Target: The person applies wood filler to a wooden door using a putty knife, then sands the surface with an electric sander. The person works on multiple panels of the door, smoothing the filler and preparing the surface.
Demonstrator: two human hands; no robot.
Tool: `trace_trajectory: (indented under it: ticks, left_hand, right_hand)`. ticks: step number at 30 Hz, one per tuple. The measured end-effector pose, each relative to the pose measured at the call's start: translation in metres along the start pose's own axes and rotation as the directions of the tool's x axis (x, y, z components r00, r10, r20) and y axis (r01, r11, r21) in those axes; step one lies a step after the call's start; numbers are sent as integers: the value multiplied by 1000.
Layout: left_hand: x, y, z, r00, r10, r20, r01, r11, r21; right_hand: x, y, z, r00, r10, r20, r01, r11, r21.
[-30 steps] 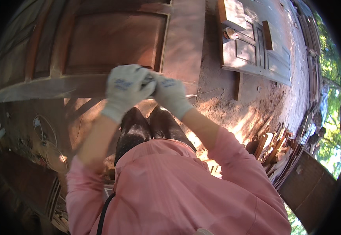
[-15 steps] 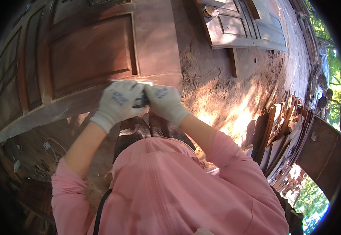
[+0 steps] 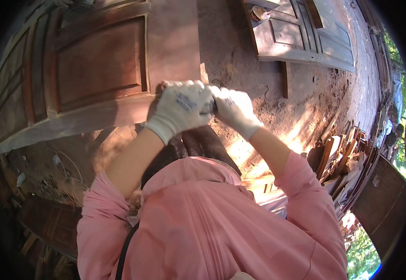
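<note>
A brown panelled wooden door [image 3: 172, 51] lies flat in front of me, reaching off to the left. At its near right corner, my left hand [image 3: 180, 108], in a white knitted glove with blue print, is closed with knuckles up. Close beside it my right hand [image 3: 233, 109], gloved the same way, is closed too. Both seem to grip one dark tool [image 3: 209, 107], of which only a small part shows between the gloves; its kind is hidden.
Another panelled door [image 3: 287, 35], with a small round tub [image 3: 259, 14] on it, lies raised at the upper right. Wood offcuts [image 3: 338, 149] are piled to the right. A thin cord [image 3: 67, 163] lies on the dirt ground at left.
Both hands have moved together to the right along the door's near edge, toward its corner. My view has shifted somewhat too. Their grip looks the same.
</note>
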State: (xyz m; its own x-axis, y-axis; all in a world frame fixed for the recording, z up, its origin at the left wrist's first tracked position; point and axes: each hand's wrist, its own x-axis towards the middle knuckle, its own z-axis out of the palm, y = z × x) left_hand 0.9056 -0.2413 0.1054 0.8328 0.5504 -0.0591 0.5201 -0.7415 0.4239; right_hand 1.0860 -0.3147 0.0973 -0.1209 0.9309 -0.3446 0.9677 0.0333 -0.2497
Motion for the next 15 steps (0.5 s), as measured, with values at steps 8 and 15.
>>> trace_trajectory:
  ticks: [8,15]
  left_hand:
    - [-10,-13,11,987,23,-162,-29,999,-38]
    - [17,-42,-14,985,-115,-130,115,993,-1]
  right_hand:
    - [10,1,5,998,-64,15,64,998,22]
    - [63,2,-11,994,-89,-66,87,996,-35]
